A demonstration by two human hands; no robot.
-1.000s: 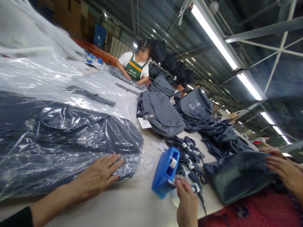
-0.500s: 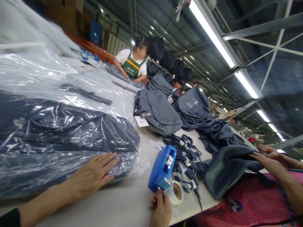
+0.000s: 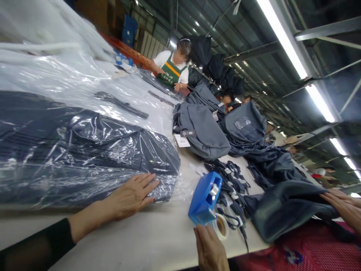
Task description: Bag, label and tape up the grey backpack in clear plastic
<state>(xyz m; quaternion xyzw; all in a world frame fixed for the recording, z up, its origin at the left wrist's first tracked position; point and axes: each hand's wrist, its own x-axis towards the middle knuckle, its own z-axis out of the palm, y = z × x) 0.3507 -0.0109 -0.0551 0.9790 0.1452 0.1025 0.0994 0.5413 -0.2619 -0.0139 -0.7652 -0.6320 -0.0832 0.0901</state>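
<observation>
My left hand (image 3: pixel 134 195) lies flat, fingers stretched, on a dark bag in clear plastic wrap (image 3: pixel 113 158). Close to the lower end of a blue tape dispenser (image 3: pixel 203 199) is my right hand (image 3: pixel 211 250), its fingers pressed together at the tips; whatever is between them is hidden. A roll of tape (image 3: pixel 223 227) lies on the table right beside the dispenser. Behind it is a heap of dark straps with white tags (image 3: pixel 232 180). Farther back sits a grey backpack (image 3: pixel 201 131) with a white paper tag (image 3: pixel 182 141).
Piled grey bags (image 3: pixel 244 122) stand at the back right. A co-worker's hands (image 3: pixel 345 207) hold a dark bag (image 3: pixel 290 209) over red mesh fabric (image 3: pixel 304 248). Another person in a green apron (image 3: pixel 170 73) stands across the table (image 3: pixel 126 241). Clear plastic sheets (image 3: pixel 79 71) cover the far left.
The view has shifted, so most things sit farther right. My left hand stays on the wrapped bag. My right hand has turned near the dispenser, with its fingers straighter. The person across has raised their hands.
</observation>
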